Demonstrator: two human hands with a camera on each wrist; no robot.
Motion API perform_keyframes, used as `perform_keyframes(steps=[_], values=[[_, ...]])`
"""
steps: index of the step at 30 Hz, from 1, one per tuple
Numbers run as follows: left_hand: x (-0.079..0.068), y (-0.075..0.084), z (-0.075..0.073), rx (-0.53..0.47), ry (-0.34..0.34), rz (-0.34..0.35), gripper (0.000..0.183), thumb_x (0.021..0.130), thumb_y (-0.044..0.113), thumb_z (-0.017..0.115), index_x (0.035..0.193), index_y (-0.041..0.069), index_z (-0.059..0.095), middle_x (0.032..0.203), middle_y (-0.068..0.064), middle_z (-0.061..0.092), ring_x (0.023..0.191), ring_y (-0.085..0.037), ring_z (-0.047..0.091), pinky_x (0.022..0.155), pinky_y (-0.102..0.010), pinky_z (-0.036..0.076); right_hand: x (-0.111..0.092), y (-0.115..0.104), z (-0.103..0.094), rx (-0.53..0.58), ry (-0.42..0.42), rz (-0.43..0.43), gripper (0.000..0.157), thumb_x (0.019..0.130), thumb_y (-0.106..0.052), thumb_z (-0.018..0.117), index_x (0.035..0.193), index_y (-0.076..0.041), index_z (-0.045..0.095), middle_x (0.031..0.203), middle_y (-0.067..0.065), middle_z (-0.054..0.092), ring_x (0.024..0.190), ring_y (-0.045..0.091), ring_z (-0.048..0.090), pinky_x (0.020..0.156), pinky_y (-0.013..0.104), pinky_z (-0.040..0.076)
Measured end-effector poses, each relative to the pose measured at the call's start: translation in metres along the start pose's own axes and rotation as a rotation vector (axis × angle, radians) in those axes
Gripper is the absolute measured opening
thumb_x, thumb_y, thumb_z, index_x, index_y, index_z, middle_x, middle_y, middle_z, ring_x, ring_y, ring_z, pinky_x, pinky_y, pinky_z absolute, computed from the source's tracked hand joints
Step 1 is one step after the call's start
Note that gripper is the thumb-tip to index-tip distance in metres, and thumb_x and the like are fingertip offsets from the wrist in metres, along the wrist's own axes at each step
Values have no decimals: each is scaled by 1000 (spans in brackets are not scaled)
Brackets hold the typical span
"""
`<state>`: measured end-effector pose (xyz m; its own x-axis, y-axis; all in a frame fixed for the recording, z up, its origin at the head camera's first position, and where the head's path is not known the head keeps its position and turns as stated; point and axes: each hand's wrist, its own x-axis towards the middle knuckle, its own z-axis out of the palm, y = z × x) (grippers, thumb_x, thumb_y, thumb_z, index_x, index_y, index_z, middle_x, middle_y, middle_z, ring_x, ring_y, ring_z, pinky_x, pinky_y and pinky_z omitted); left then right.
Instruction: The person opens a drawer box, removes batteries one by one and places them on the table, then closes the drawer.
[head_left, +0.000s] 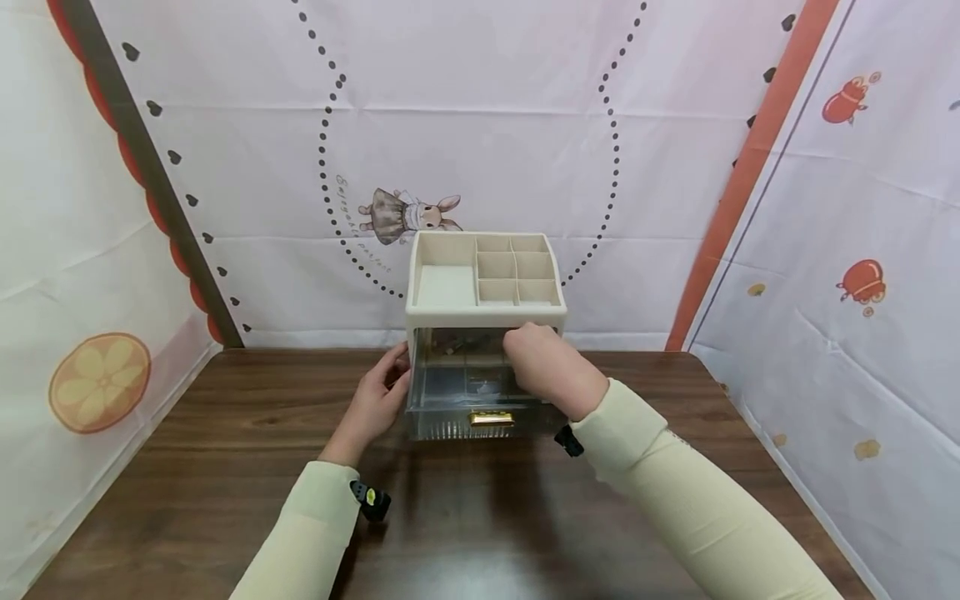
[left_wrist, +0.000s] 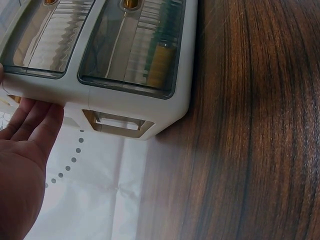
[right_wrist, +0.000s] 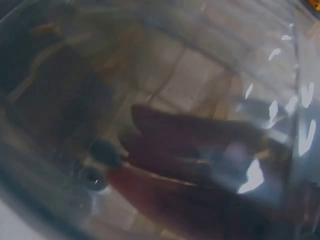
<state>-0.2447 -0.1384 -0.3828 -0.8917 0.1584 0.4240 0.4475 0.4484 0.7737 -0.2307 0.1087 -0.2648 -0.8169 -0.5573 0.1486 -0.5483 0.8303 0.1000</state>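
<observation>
A cream desktop organizer (head_left: 486,319) with an open-topped compartment tray stands on the table. Its clear drawer (head_left: 442,423) with a gold handle (head_left: 491,418) is pulled out toward me. My right hand (head_left: 546,362) reaches down into this drawer. Through the blurred plastic in the right wrist view, its thumb and fingertips (right_wrist: 150,120) seem to pinch a small dark object (right_wrist: 104,152). Beside that object is a small shiny round piece (right_wrist: 94,178). My left hand (head_left: 375,406) rests its fingers (left_wrist: 47,125) against the organizer's left side.
Lower closed drawers (left_wrist: 135,50) show in the left wrist view, one with yellow and green things inside. The organizer's side has a cutout (left_wrist: 117,124). The brown wood-grain table (head_left: 480,517) meets a printed white cloth wall (head_left: 480,108) behind the organizer.
</observation>
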Motion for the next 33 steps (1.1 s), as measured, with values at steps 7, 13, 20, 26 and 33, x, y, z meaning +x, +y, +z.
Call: perform_keyframes(steps=[7,13,20,26,33], values=[[1,1,-1,3,-11,-15,45,101,11,50,144,2,42,110,-22,62,99,-31,62,83,-42,50,3,-1,0,73,-55,-1,21,89,7,58,76,-7,68,65,5,61,60,17,54,56,32,43],[1,1,0,-3,-10,-12,45,101,11,50,144,2,42,111,-23,62,102,-34,62,86,-46,50,4,-1,3,139,-69,-1,17,88,4,61,84,-9,71,67,0,59,62,15,51,58,30,42],[0,1,0,-10,-11,-23,45,101,11,50,144,2,41,112,-24,61,104,-35,61,88,-48,49,4,-2,5,153,-73,-35,22,86,4,63,69,-11,64,58,-3,48,58,14,40,55,27,34],[1,1,1,-7,-9,-34,45,101,11,50,145,2,40,113,-24,61,106,-36,61,89,-49,49,3,-1,0,168,-86,-32,17,85,4,62,78,-11,68,62,-4,50,60,14,42,56,28,35],[1,0,1,-14,-5,-32,45,101,10,50,144,2,41,112,-24,61,106,-36,61,90,-49,49,0,4,-6,226,-62,-5,11,85,0,62,87,-8,69,65,-3,42,62,14,38,58,28,31]])
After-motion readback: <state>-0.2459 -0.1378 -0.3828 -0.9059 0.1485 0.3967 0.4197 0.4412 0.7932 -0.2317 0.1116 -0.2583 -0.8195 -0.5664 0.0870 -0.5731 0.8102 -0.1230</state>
